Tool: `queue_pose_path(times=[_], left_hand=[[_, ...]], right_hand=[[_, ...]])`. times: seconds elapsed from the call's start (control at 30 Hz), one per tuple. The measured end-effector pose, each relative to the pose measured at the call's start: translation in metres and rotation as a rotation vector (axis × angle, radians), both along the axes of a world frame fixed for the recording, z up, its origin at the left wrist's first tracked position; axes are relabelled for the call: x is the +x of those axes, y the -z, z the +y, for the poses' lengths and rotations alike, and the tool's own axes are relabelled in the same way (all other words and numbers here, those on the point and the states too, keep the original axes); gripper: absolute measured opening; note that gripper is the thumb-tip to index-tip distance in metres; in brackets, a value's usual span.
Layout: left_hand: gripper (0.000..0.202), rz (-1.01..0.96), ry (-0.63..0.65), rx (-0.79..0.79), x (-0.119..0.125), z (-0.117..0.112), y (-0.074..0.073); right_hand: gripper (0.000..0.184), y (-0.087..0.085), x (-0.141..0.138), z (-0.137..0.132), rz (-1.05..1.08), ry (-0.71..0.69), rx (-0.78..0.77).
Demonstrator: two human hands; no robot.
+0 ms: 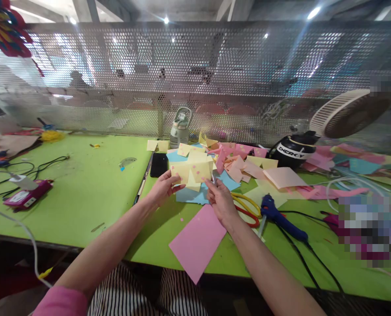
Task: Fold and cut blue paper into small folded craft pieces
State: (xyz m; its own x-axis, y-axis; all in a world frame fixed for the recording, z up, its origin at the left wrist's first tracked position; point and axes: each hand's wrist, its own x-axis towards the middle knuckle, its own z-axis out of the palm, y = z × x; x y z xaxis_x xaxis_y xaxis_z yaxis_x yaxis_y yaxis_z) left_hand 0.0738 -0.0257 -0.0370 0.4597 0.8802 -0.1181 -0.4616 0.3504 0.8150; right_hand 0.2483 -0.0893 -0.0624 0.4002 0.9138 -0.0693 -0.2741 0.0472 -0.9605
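Note:
A folded pale-yellow paper card (198, 171) with small pink spots is held up in front of me. My left hand (164, 188) pinches its left edge between thumb and fingers. At its lower right corner my right hand (220, 199) has its fingers closed on the card. A small shiny piece beside the right fingertips is too small to make out. Below the hands, a pink paper sheet (198, 245) reaches over the table's front edge. Blue paper (190, 196) lies beneath the card. Scissors with yellow and red handles (248, 208) rest beside my right wrist.
Yellow, pink and blue paper pieces (236, 164) are heaped behind my hands. A black phone (158, 165) and a bottle (179, 129) stand left of the heap. To the right are a blue glue gun (282, 217) with cable and a fan (350, 112). A purple power strip (27, 195) lies left.

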Motion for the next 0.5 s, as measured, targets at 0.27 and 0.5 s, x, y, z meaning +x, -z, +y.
queue_pose_path(times=[0.27, 0.5], left_hand=[[0.016, -0.003, -0.015, -0.011, 0.0011, -0.0002, 0.0026], [0.015, 0.005, -0.032, -0.020, 0.0017, 0.0025, 0.0058]], right_hand=[[0.035, 0.0008, 0.0014, -0.0013, 0.023, -0.005, -0.009], [0.036, -0.0006, 0.0009, -0.0018, 0.020, -0.008, -0.015]])
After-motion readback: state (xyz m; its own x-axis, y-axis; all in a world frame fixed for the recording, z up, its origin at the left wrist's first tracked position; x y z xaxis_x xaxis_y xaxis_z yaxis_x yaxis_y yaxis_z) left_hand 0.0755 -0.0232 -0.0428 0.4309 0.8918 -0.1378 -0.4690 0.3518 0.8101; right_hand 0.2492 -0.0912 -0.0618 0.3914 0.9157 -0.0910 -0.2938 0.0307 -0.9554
